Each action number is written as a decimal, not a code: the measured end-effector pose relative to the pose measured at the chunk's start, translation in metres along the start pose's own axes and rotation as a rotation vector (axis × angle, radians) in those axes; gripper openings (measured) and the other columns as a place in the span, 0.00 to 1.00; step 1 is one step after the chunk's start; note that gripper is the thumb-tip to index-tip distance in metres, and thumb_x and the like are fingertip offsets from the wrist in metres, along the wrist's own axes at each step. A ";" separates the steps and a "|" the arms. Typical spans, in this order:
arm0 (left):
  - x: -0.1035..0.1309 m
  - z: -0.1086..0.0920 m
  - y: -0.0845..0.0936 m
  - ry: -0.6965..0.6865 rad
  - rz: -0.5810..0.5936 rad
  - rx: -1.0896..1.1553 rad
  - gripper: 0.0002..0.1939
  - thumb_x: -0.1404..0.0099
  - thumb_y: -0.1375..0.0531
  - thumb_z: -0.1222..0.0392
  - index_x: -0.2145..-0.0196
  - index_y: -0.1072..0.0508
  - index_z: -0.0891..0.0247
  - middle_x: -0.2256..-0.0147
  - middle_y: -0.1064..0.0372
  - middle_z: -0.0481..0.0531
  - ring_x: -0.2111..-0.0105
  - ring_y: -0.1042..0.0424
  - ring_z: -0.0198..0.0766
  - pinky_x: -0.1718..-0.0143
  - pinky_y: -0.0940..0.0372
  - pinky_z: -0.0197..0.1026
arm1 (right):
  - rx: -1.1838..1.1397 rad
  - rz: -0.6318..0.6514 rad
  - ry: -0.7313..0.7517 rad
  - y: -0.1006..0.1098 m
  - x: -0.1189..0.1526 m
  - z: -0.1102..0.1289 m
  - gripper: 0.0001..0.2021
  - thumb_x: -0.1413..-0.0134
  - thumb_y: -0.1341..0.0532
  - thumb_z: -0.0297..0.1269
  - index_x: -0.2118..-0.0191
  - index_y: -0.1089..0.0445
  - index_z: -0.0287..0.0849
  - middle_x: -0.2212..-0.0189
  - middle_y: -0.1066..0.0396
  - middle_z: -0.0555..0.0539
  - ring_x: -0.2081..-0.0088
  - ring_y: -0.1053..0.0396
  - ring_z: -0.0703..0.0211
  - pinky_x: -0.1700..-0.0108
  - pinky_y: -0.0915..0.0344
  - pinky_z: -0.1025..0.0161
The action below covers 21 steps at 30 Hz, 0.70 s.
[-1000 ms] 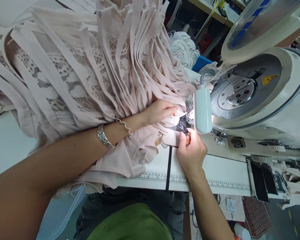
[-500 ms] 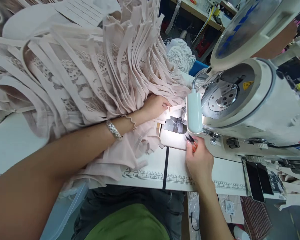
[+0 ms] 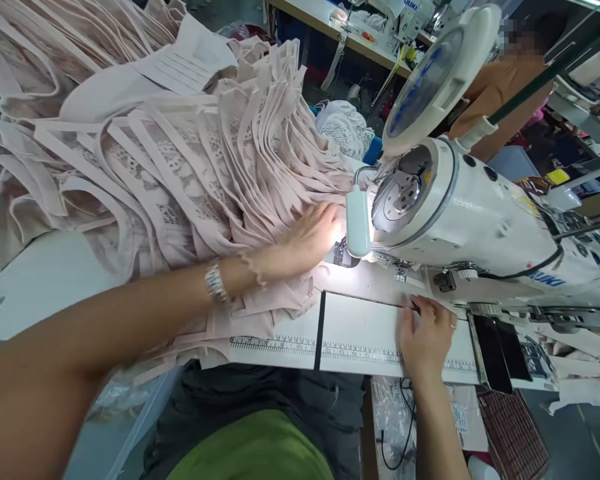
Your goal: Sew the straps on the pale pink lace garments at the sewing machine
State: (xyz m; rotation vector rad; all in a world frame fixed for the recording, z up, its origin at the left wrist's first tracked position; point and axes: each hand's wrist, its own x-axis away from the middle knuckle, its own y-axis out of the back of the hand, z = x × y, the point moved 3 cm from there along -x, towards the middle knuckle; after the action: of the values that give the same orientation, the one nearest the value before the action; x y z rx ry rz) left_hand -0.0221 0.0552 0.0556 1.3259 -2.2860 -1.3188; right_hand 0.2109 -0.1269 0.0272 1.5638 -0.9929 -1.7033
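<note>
My left hand (image 3: 314,235) is bent over the edge of a pale pink lace garment (image 3: 175,180), close to the sewing machine's needle area. Its fingers are closed on the fabric there; the tips are partly lost in the lamp's glare and some blur. Many such garments lie bunched together behind and left of this hand. My right hand (image 3: 428,337) rests on the white machine bed, right of the needle area, with its fingers curled. The dark tip of thread snips (image 3: 415,307) pokes out between thumb and fingers; the rest is hidden in the hand.
The white sewing machine (image 3: 495,220) fills the right side, with a small lamp (image 3: 358,221) hanging by its head. A ruler strip (image 3: 360,353) runs along the table's front edge. White lace (image 3: 347,127) sits behind. Another person (image 3: 505,93) is at the back right.
My right hand has moved right, away from the needle area, and the snips' orange handle is now covered. My left hand has turned palm down over the fabric. The view has tilted up.
</note>
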 end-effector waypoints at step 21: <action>0.129 -0.009 0.062 -0.374 0.786 0.133 0.12 0.43 0.36 0.76 0.77 0.32 0.63 0.72 0.30 0.45 0.70 0.32 0.33 0.67 0.41 0.34 | -0.272 0.413 0.523 -0.046 -0.077 0.145 0.17 0.35 0.50 0.25 0.48 0.30 0.41 0.53 0.27 0.39 0.55 0.31 0.54 0.55 0.33 0.59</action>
State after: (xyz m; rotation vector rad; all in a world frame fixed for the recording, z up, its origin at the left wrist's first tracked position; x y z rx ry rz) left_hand -0.1298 -0.0366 0.0756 0.1092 -2.7206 -1.1852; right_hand 0.0774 -0.0204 0.0321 1.3988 -0.7126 -1.0215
